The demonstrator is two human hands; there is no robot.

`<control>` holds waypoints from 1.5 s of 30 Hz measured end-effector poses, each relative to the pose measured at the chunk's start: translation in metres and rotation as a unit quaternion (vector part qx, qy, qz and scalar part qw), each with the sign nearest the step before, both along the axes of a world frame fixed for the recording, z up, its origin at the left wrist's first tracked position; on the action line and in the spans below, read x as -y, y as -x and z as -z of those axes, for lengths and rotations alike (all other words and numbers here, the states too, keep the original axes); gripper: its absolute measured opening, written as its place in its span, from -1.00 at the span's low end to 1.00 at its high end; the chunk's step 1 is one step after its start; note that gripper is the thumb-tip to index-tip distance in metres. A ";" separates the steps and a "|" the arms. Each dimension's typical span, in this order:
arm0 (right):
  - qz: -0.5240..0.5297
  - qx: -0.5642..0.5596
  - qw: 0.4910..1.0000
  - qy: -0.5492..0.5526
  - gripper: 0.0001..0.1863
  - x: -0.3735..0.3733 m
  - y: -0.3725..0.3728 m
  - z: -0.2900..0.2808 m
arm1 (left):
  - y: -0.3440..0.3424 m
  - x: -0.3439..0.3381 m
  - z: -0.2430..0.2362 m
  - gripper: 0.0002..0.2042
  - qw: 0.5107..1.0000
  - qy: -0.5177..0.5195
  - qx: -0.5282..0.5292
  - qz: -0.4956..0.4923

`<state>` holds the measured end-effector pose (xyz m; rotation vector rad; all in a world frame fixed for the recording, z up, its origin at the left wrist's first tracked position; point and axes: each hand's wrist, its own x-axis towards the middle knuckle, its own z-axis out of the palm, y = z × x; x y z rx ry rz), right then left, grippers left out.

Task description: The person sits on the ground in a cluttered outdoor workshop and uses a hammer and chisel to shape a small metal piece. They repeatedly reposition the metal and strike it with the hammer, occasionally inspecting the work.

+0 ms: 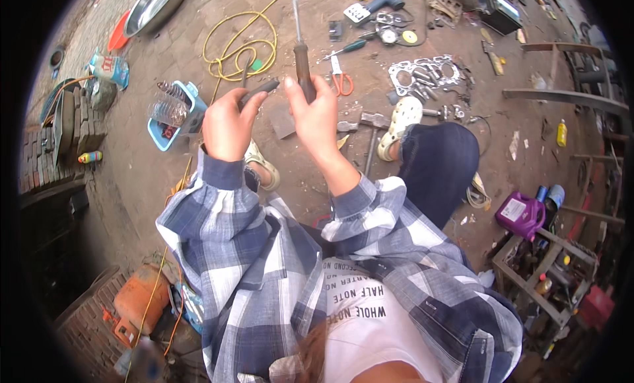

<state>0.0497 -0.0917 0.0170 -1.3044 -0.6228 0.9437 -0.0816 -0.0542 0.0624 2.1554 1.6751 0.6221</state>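
My right hand (316, 115) grips the brown handle of a long screwdriver (300, 46) whose metal shaft points away from me, up the picture. My left hand (228, 125) is closed around a dark flat metal piece (259, 91) that sticks out toward the screwdriver handle. Both hands are raised close together in front of my chest, above the dirt ground. My plaid sleeves cover both forearms. A hammer (373, 122) lies on the ground just right of my right hand, near my pale shoe (401, 122).
Tools lie scattered on the ground ahead: orange-handled scissors (340, 79), a green-handled screwdriver (347, 48), a metal gasket (426, 72), a coiled yellow cord (238, 49). A blue tray (175, 112) sits left, a purple jug (522, 214) and a metal rack (548, 277) right.
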 end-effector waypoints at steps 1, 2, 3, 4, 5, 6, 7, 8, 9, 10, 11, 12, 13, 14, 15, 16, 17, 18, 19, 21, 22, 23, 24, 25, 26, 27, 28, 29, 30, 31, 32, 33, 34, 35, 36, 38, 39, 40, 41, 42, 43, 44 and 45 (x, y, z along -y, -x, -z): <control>0.021 -0.002 1.000 -0.013 -0.75 0.021 -0.004 0.000 | -0.015 0.012 -0.006 -0.72 0.997 0.056 0.057 -0.014; 0.013 0.034 0.999 -0.008 -0.76 0.043 -0.015 0.000 | -0.030 0.025 -0.002 -0.72 0.985 0.066 0.157 -0.005; -0.005 0.057 0.998 0.008 -0.76 0.069 -0.021 0.008 | -0.034 0.044 0.014 -0.72 0.966 0.085 0.244 -0.008; -0.044 0.053 0.998 0.016 -0.76 0.089 -0.014 0.006 | -0.023 0.063 0.018 -0.72 0.956 0.097 0.275 -0.021; -0.056 0.100 0.993 0.037 -0.78 0.104 -0.017 0.000 | -0.022 0.073 0.028 -0.72 0.938 0.118 0.325 -0.019; -0.062 0.084 0.994 0.043 -0.78 0.112 -0.019 -0.009 | -0.022 0.078 0.031 -0.72 0.920 0.128 0.370 -0.002; -0.068 0.072 0.993 0.060 -0.78 0.131 -0.021 -0.012 | -0.025 0.092 0.040 -0.72 0.902 0.146 0.407 0.003; -0.048 0.058 0.997 0.026 -0.80 0.143 -0.021 -0.003 | -0.027 0.104 0.038 -0.72 0.883 0.163 0.439 0.016; -0.047 0.114 0.992 0.021 -0.81 0.151 -0.025 0.012 | -0.028 0.114 0.034 -0.72 0.864 0.178 0.470 0.028; -0.048 0.122 0.991 0.019 -0.82 0.152 -0.026 0.006 | -0.027 0.116 0.028 -0.73 0.853 0.190 0.485 0.041; -0.052 0.128 0.990 0.019 -0.82 0.153 -0.026 0.004 | -0.024 0.118 0.026 -0.75 0.841 0.202 0.499 0.051; -0.061 0.114 0.992 0.015 -0.82 0.155 -0.023 0.005 | -0.021 0.123 0.028 -0.76 0.832 0.215 0.509 0.041; -0.078 0.100 0.992 0.010 -0.82 0.154 -0.017 0.001 | -0.015 0.122 0.028 -0.75 0.831 0.225 0.507 0.043; -0.095 0.085 0.992 0.006 -0.83 0.152 -0.012 -0.002 | -0.008 0.121 0.025 -0.71 0.838 0.230 0.493 0.043; -0.111 0.071 0.991 0.003 -0.83 0.148 -0.009 -0.003 | -0.002 0.118 0.023 -0.68 0.845 0.237 0.478 0.043; -0.119 0.091 0.989 -0.004 -0.82 0.143 -0.007 0.002 | 0.002 0.113 0.030 -0.65 0.848 0.238 0.472 0.033; -0.123 0.087 0.989 0.009 -0.82 0.139 -0.006 0.007 | 0.004 0.108 0.041 -0.62 0.851 0.240 0.467 0.023; -0.126 0.083 0.988 0.022 -0.82 0.135 -0.004 0.012 | 0.006 0.103 0.051 -0.59 0.854 0.243 0.461 0.014; -0.132 0.075 0.988 0.034 -0.82 0.129 -0.004 0.013 | 0.007 0.097 0.054 -0.54 0.858 0.243 0.452 -0.006; -0.146 0.098 0.982 0.063 -0.77 0.113 -0.004 0.033 | 0.010 0.084 0.073 -0.52 0.850 0.276 0.446 -0.039; -0.149 0.123 0.978 0.081 -0.75 0.105 -0.008 0.043 | 0.007 0.075 0.083 -0.50 0.850 0.292 0.435 -0.053; -0.151 0.149 0.972 0.099 -0.73 0.096 -0.012 0.058 | 0.004 0.065 0.103 -0.50 0.847 0.310 0.428 -0.065; -0.142 0.151 0.974 0.095 -0.66 0.088 -0.017 0.077 | -0.002 0.051 0.124 -0.50 0.840 0.318 0.431 -0.083; -0.154 0.149 0.969 0.120 -0.65 0.084 -0.017 0.082 | -0.002 0.046 0.145 -0.50 0.835 0.331 0.426 -0.108; -0.165 0.148 0.964 0.145 -0.65 0.079 -0.018 0.085 | -0.001 0.035 0.166 -0.50 0.838 0.326 0.417 -0.134; -0.177 0.144 0.958 0.173 -0.64 0.078 -0.017 0.089 | 0.003 0.029 0.190 -0.49 0.845 0.320 0.397 -0.161; -0.194 0.156 0.950 0.189 -0.66 0.079 -0.017 0.098 | 0.004 0.028 0.223 -0.48 0.846 0.320 0.384 -0.186; -0.201 0.161 0.945 0.201 -0.67 0.080 -0.018 0.108 | 0.006 0.026 0.254 -0.47 0.847 0.319 0.370 -0.210; -0.209 0.169 0.939 0.217 -0.68 0.083 -0.022 0.121 | 0.007 0.029 0.287 -0.45 0.844 0.332 0.355 -0.225; -0.216 0.178 0.932 0.230 -0.69 0.086 -0.026 0.133 | 0.008 0.032 0.313 -0.45 0.846 0.354 0.327 -0.227; -0.218 0.165 0.927 0.257 -0.70 0.088 -0.031 0.144 | 0.007 0.032 0.330 -0.44 0.850 0.372 0.299 -0.224; -0.214 0.170 0.924 0.267 -0.70 0.093 -0.035 0.154 | 0.007 0.033 0.346 -0.44 0.852 0.389 0.270 -0.221; -0.209 0.177 0.922 0.274 -0.71 0.093 -0.037 0.155 | 0.006 0.031 0.353 -0.44 0.860 0.397 0.249 -0.202; -0.206 0.184 0.919 0.281 -0.71 0.093 -0.038 0.157 | 0.007 0.028 0.359 -0.44 0.871 0.398 0.229 -0.174; -0.213 0.191 0.917 0.280 -0.69 0.093 -0.037 0.159 | 0.011 0.025 0.366 -0.45 0.881 0.399 0.208 -0.147; -0.220 0.206 0.902 0.310 -0.68 0.087 -0.035 0.161 | 0.008 0.014 0.369 -0.46 0.882 0.416 0.183 -0.122; -0.225 0.214 0.894 0.324 -0.67 0.085 -0.032 0.162 | 0.008 0.007 0.369 -0.44 0.881 0.425 0.165 -0.127; -0.225 0.216 0.894 0.321 -0.65 0.079 -0.026 0.162 | 0.013 -0.001 0.372 -0.48 0.902 0.385 0.138 -0.139; -0.238 0.242 0.885 0.317 -0.64 0.076 -0.021 0.166 | 0.017 -0.003 0.376 -0.51 0.920 0.345 0.109 -0.152; -0.252 0.268 0.876 0.313 -0.63 0.074 -0.018 0.170 | 0.020 -0.001 0.379 -0.56 0.935 0.301 0.089 -0.168; -0.261 0.295 0.866 0.309 -0.62 0.072 -0.017 0.174 | 0.016 -0.004 0.376 -0.61 0.947 0.257 0.070 -0.178; -0.260 0.309 0.865 0.299 -0.62 0.068 -0.011 0.173 | 0.017 -0.004 0.375 -0.64 0.958 0.211 0.047 -0.191; -0.260 0.334 0.858 0.290 -0.63 0.066 -0.008 0.173 | 0.016 -0.004 0.374 -0.68 0.947 0.228 0.101 -0.205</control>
